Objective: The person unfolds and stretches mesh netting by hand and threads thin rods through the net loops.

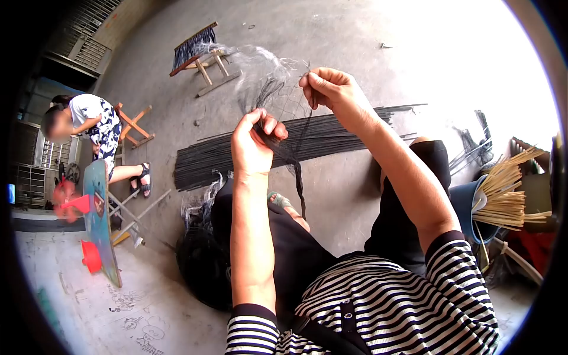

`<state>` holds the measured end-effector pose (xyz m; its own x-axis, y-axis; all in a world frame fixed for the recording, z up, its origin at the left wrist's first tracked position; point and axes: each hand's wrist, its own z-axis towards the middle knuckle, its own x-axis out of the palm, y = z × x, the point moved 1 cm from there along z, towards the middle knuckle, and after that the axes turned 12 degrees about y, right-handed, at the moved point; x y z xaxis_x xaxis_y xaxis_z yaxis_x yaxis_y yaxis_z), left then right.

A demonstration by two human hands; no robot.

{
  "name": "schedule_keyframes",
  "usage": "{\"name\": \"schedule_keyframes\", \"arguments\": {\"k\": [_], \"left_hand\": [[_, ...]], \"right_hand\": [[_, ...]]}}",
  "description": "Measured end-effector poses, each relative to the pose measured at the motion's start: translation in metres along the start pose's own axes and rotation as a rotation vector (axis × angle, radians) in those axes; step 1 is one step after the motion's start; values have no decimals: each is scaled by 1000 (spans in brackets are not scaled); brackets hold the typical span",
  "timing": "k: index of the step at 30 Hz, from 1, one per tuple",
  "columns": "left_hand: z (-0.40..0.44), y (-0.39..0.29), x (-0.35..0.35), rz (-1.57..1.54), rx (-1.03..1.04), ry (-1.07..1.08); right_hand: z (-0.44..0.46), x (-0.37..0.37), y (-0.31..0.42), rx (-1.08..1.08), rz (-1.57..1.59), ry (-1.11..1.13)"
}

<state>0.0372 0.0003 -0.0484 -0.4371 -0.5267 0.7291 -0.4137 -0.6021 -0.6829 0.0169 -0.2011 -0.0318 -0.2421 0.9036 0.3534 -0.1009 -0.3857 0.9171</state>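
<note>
My left hand (253, 145) is closed around a bundle of thin black strands (300, 183), held up in front of me. Loose ends fan out above the fist, and a twisted tail hangs below it toward my lap. To the right and slightly higher, my right hand (336, 94) pinches a few dark strands between thumb and fingertips. Some fine strands span the space between both hands in a loose, net-like tangle. Under the hands, long thin black rods (207, 160) lie in a wide bundle on the floor.
A wooden stool (204, 74) with pale wispy fibres beside it stands ahead. A person (94, 118) sits at left, near a blue-green board (97, 219) with red parts. At right, a blue bucket (464, 204) holds pale sticks (503, 195).
</note>
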Motion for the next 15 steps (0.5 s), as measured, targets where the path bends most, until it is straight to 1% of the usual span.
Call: {"name": "schedule_keyframes", "arguments": {"k": [2, 5, 6, 7, 9, 10, 11, 13, 14, 15], "left_hand": [[-1, -2, 1, -37, 3, 135], [-6, -5, 29, 112, 76, 150], [-5, -3, 27, 379, 68, 206], [-5, 3, 35, 557, 70, 88], [-7, 12, 27, 966, -57, -35], [-4, 16, 30, 993, 18, -51], [-4, 18, 32, 938, 27, -68], [-4, 14, 40, 834, 54, -100], [-4, 11, 37, 883, 97, -132], [-2, 9, 35, 827, 144, -185]], "right_hand": [[-1, 2, 2, -10, 85, 62], [0, 4, 3, -41, 118, 132], [1, 5, 3, -55, 107, 145], [1, 6, 4, -68, 98, 158], [0, 10, 7, -45, -102, 221], [-2, 11, 8, -30, -203, 251], [-3, 13, 7, -26, -184, 297], [0, 15, 1, -110, -167, 252], [0, 15, 1, -108, -176, 205], [0, 14, 0, -105, -184, 158]]}}
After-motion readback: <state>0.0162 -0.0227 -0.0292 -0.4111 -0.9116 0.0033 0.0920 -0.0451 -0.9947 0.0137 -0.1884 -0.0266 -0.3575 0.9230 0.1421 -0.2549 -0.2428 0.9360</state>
